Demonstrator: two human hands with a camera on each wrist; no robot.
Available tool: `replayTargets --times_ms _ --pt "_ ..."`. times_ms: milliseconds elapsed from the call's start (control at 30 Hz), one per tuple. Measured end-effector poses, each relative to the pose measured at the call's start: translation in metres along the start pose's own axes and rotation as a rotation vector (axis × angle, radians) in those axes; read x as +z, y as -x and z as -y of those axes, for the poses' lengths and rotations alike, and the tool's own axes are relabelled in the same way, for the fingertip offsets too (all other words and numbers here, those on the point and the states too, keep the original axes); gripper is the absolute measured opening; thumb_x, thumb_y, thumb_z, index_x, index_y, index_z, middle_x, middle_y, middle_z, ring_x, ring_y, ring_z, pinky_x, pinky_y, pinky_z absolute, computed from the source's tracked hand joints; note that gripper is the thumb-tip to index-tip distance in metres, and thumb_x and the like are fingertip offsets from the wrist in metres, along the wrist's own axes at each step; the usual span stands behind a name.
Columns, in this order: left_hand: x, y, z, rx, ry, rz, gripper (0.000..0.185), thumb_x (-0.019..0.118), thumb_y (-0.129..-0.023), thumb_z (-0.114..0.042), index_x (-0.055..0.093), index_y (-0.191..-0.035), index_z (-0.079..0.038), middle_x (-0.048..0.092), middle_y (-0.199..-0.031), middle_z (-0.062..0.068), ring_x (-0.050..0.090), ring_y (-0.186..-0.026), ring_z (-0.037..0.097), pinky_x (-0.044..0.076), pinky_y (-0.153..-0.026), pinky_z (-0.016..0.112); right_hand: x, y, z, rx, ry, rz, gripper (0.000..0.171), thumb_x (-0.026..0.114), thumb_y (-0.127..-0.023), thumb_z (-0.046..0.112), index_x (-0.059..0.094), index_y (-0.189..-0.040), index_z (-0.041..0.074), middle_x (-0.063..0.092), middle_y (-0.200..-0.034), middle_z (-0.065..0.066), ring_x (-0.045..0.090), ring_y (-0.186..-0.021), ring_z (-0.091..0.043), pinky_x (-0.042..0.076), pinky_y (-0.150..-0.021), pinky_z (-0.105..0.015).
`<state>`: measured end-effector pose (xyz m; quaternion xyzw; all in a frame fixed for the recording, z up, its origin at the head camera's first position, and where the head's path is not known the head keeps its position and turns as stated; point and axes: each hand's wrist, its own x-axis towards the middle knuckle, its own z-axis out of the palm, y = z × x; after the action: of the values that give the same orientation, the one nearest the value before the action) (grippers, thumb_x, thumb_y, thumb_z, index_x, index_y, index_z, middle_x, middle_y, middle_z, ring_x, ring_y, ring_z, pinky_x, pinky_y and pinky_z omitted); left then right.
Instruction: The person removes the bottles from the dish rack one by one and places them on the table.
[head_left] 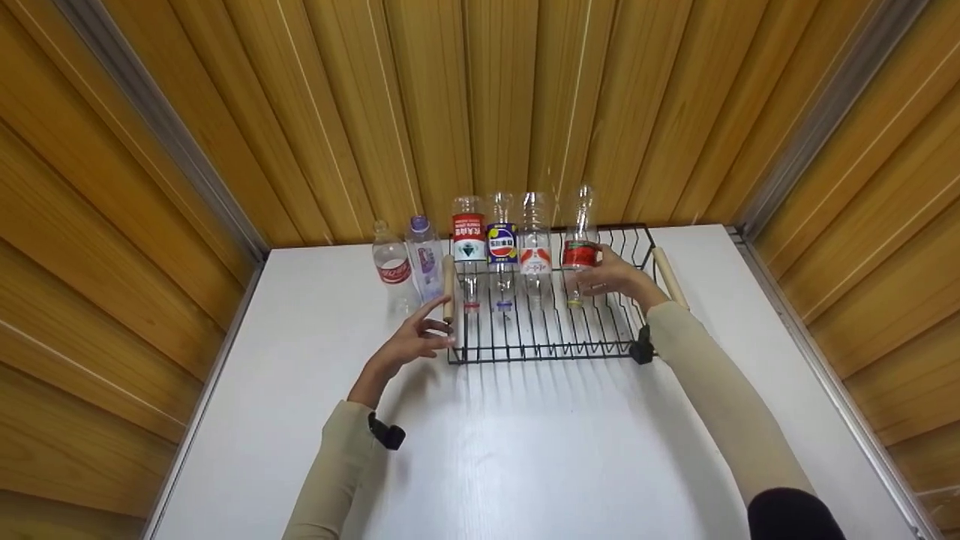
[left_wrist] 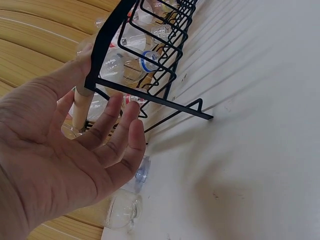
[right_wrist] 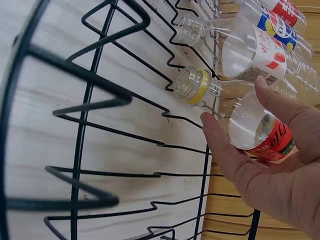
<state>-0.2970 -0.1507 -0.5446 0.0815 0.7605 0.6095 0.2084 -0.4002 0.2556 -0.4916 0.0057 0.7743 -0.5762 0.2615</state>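
Four bottles inverted in rack (head_left: 551, 330); two upright on bench (head_left: 300, 420).
Right hand (head_left: 619, 279) fingers curl around the red-label bottle (head_left: 579, 251), rightmost in the rack. Left hand (head_left: 409, 341) fingers spread apart beside the wooden handle (head_left: 448, 289). Risk: released off-centre, the bottle could tip against its neighbour.

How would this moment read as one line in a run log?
right hand: holds red-label bottle inverted in wire rack | left hand: open beside rack's wooden handle | rack: four bottles
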Motion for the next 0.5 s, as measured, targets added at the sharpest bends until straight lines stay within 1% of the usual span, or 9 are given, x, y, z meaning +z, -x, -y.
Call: replayTargets --times_ms 33,100,200,267,367,433,500 --pt "0.000 0.000 0.000 0.002 0.000 0.007 0.083 0.074 -0.093 -0.011 0.029 -0.162 -0.028 0.058 -0.137 0.027 0.067 -0.109 0.026 0.055 -0.094 0.055 -0.002 0.002 -0.001 -0.002 0.013 -0.005 0.098 0.064 -0.097 0.003 -0.010 -0.160 0.006 0.038 -0.148 -0.031 0.059 -0.116 -0.031 0.043 -0.115 -0.057" --pt "0.001 -0.001 0.000 0.001 -0.003 0.014 0.083 0.074 -0.093 -0.013 0.029 -0.162 -0.028 0.058 -0.138 0.027 0.067 -0.111 0.027 0.055 -0.096 0.057 -0.006 0.005 -0.003 -0.009 0.024 -0.010 0.098 0.065 -0.097 0.005 -0.009 -0.160 0.006 0.040 -0.144 -0.029 0.060 -0.111 -0.028 0.044 -0.114 -0.056" --pt "0.002 -0.001 -0.001 -0.006 0.000 0.007 0.084 0.076 -0.092 -0.015 0.030 -0.161 -0.030 0.058 -0.139 0.027 0.064 -0.117 0.029 0.053 -0.099 0.061 -0.011 0.011 -0.003 -0.019 0.010 -0.014 0.099 0.067 -0.097 0.006 -0.009 -0.160 0.006 0.043 -0.142 -0.028 0.061 -0.112 -0.029 0.045 -0.113 -0.057" --pt "0.002 -0.001 -0.002 -0.013 0.001 0.000 0.084 0.077 -0.092 -0.015 0.031 -0.161 -0.032 0.058 -0.138 0.026 0.062 -0.120 0.030 0.052 -0.100 0.062 -0.013 0.015 -0.002 -0.023 0.003 -0.019 0.100 0.067 -0.097 0.007 -0.011 -0.160 0.006 0.042 -0.141 -0.027 0.062 -0.110 -0.027 0.046 -0.112 -0.056" --pt "0.001 -0.001 -0.002 -0.019 0.001 -0.005 0.083 0.075 -0.093 -0.014 0.031 -0.161 -0.034 0.059 -0.137 0.024 0.062 -0.120 0.030 0.051 -0.101 0.063 -0.016 0.020 0.000 -0.017 -0.028 -0.035 0.099 0.066 -0.098 0.008 -0.013 -0.158 0.007 0.039 -0.142 -0.027 0.064 -0.103 -0.021 0.050 -0.108 -0.050" --pt "0.001 -0.001 -0.001 -0.020 0.003 -0.005 0.082 0.073 -0.094 -0.011 0.031 -0.161 -0.033 0.059 -0.137 0.024 0.063 -0.119 0.030 0.051 -0.101 0.063 -0.018 0.024 0.001 -0.015 -0.039 -0.041 0.100 0.066 -0.098 0.009 -0.015 -0.156 0.006 0.035 -0.146 -0.029 0.065 -0.098 -0.016 0.054 -0.104 -0.045" --pt "0.002 0.000 0.000 -0.016 0.000 -0.004 0.081 0.072 -0.095 -0.011 0.030 -0.161 -0.032 0.059 -0.136 0.024 0.064 -0.117 0.030 0.052 -0.100 0.062 -0.019 0.028 0.002 -0.010 -0.069 -0.049 0.099 0.066 -0.098 0.009 -0.015 -0.154 0.006 0.032 -0.151 -0.032 0.066 -0.096 -0.014 0.056 -0.101 -0.040"
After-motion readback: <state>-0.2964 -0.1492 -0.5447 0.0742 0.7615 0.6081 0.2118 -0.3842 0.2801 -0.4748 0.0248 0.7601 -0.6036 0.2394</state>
